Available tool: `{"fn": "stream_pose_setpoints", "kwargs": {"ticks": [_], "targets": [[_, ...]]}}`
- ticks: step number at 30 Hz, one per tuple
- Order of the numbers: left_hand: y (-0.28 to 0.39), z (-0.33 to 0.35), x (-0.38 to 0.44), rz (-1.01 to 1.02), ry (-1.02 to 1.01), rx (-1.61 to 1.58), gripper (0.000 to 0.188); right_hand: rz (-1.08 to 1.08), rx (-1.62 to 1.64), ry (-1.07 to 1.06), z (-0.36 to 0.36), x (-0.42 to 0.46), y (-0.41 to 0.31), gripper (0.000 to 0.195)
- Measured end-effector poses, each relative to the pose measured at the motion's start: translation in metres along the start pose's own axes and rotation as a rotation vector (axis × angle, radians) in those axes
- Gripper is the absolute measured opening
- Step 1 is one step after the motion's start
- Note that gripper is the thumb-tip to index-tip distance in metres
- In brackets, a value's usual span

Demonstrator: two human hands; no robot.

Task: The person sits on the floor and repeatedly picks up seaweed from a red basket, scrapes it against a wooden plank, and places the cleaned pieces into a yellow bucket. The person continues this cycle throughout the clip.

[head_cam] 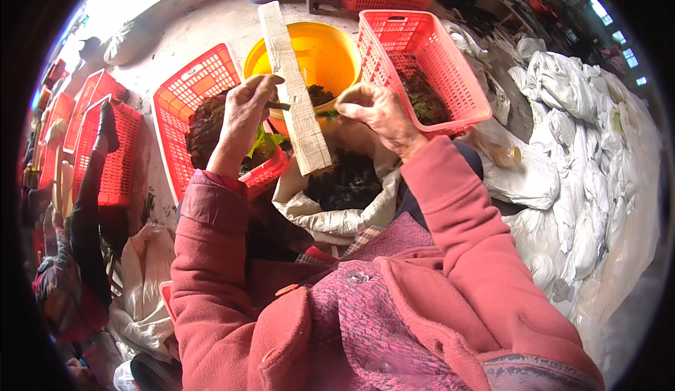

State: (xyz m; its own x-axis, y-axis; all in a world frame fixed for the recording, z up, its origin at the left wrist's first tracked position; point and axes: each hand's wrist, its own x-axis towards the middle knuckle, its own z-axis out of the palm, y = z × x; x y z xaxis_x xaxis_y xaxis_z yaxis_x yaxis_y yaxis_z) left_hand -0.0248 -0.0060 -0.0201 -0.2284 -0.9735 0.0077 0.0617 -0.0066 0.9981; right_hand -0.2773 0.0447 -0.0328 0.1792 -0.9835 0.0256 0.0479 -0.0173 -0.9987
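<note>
A pale wooden board [295,90] slants across the mouth of a yellow bucket [332,35], its near end above an open woven sack [387,206]. Dark leafy material [345,180], perhaps seaweed, fills the sack. My left hand [248,109] is at the board's left side, fingers curled on a small dark strip [278,105] whose end reaches over the board; I cannot tell what it is. To the right of the board, my right hand [377,111] pinches a small green piece [330,113] between thumb and finger. More dark material lies inside the bucket.
A red plastic crate [176,106] of dark, wet-looking plants stands left; another red crate [448,75] with similar contents stands right. White sacks [567,127] are heaped at far right. Stacked red crates [124,148] and another person's arm [90,180] are at far left.
</note>
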Motion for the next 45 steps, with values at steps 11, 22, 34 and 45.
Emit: {"fn": "stream_pose_setpoints", "kwargs": {"ticks": [11,22,34,45], "targets": [[0.016,0.012,0.006,0.103,-0.243,-0.520,0.046,-0.207,-0.504,-0.155,0.028,-0.001,0.002,0.045],[0.008,-0.006,-0.004,0.100,-0.279,0.045,0.047,-0.004,0.158,0.006,0.062,0.038,0.008,0.019],[0.004,-0.020,-0.015,-0.054,-0.153,-0.105,0.020,-0.081,0.002,-0.174,0.087,0.052,0.008,0.035],[0.008,-0.026,-0.018,0.059,0.073,-0.404,0.023,0.042,0.169,-0.162,0.090,0.039,0.000,0.023]]}}
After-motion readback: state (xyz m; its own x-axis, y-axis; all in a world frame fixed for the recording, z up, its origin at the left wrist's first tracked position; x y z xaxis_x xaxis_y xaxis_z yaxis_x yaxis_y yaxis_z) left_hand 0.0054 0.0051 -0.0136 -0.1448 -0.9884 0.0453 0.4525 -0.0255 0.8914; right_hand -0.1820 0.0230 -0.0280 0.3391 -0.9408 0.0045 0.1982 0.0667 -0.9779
